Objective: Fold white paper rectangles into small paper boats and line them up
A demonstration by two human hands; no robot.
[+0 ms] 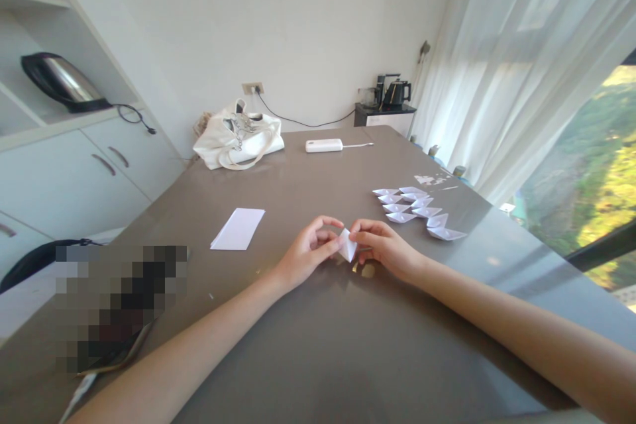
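Observation:
Both hands meet over the middle of the grey table (318, 344). My left hand (311, 253) and my right hand (382, 248) pinch a small folded white paper piece (348, 245) between their fingertips, just above the tabletop. To the right, several finished white paper boats (417, 209) lie in rows on the table. A stack of flat white paper sheets (238, 228) lies to the left of my hands.
A white handbag (238, 140) and a white power bank (324, 145) with a cable sit at the far side. A phone lies at the near left edge beside a blurred patch. A kettle (62, 83) stands on the left shelf. Curtains and a window are at right.

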